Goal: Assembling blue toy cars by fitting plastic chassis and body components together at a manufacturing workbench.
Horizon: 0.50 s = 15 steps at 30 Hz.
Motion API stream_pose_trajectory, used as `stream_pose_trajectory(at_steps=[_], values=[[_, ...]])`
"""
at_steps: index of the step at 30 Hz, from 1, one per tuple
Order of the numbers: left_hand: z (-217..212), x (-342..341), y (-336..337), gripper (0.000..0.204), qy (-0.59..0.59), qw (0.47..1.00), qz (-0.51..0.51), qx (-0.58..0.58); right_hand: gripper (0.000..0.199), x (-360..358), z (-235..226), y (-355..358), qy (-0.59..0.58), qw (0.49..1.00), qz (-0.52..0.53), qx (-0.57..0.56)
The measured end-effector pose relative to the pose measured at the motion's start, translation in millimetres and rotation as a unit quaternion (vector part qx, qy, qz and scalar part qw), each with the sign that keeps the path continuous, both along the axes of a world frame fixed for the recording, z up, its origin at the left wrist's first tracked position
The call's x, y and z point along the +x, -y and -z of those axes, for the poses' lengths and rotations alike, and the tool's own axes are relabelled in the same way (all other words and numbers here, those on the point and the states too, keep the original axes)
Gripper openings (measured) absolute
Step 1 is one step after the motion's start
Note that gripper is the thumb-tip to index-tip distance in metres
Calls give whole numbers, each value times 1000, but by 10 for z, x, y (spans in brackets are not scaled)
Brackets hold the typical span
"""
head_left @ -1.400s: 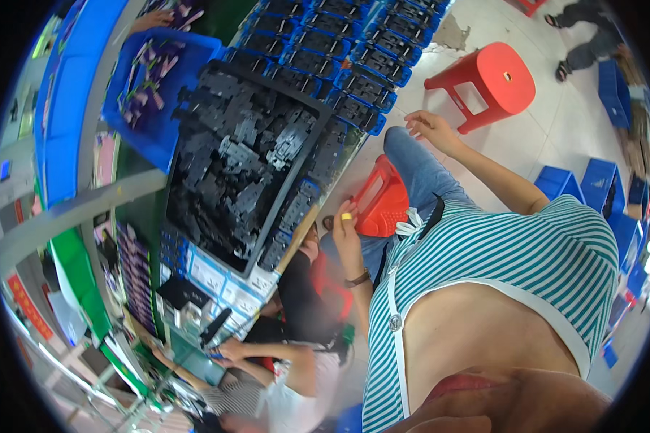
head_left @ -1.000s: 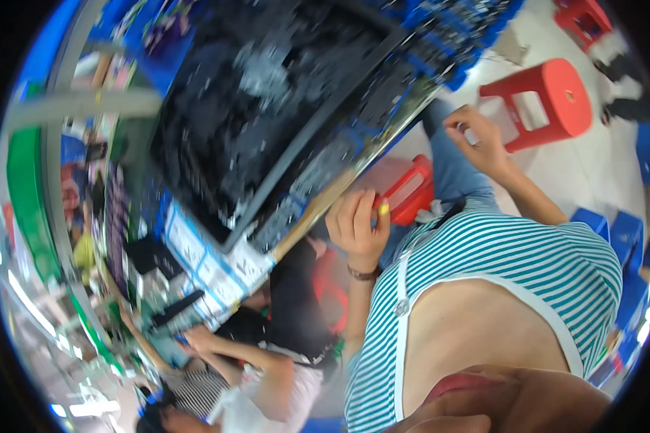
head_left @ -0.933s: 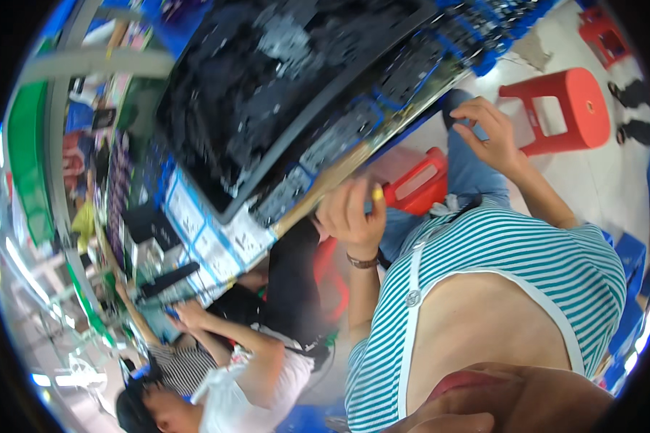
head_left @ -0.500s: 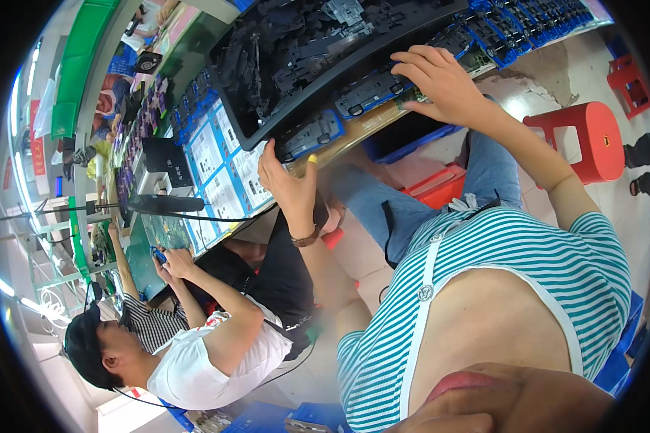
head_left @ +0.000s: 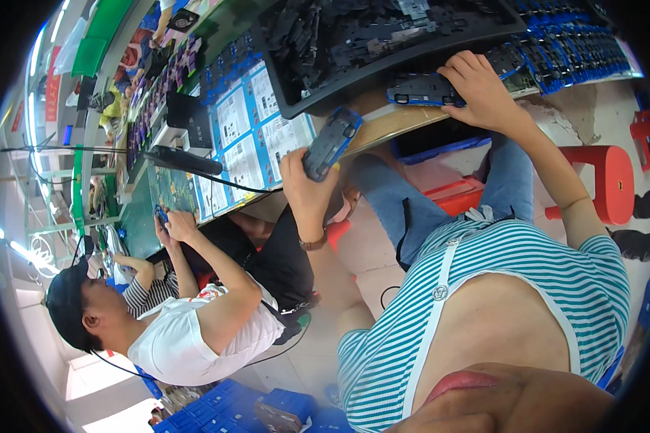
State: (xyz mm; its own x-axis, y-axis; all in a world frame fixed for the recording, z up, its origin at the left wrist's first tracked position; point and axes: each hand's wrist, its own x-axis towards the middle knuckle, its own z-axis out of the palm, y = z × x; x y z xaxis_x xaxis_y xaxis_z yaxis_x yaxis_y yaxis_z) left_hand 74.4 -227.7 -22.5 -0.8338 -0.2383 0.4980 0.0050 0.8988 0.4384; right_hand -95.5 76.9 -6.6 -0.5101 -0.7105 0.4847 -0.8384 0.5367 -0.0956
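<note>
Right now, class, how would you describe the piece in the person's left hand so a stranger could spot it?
Start at the big black tray of dark parts on the bench. Just below its near edge, the left hand grips a blue-and-black piece. Unlike its twin under the right hand, it is lifted off the bench.

Four white printed instruction sheets point(head_left: 247, 141) with blue borders lie flat in a block on the counter point(head_left: 383, 123), near its front edge, just left of a large black tray point(head_left: 296, 108). Each sheet is rectangular and carries small pictures and lines of text too fine to make out. Farther along the counter, toward its far left end, a green rectangular panel point(head_left: 92, 50) and a narrow red sign point(head_left: 53, 94) hang above the work surface. A small bright blue screen point(head_left: 66, 135) glows just below the red sign; its content cannot be told.
</note>
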Motion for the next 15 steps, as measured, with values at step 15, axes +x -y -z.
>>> stream_pose_trajectory(at_steps=[15], values=[[174,-893,592,54,-40,950,-311,-1,52,212,121,261,53,997,22,-56]])
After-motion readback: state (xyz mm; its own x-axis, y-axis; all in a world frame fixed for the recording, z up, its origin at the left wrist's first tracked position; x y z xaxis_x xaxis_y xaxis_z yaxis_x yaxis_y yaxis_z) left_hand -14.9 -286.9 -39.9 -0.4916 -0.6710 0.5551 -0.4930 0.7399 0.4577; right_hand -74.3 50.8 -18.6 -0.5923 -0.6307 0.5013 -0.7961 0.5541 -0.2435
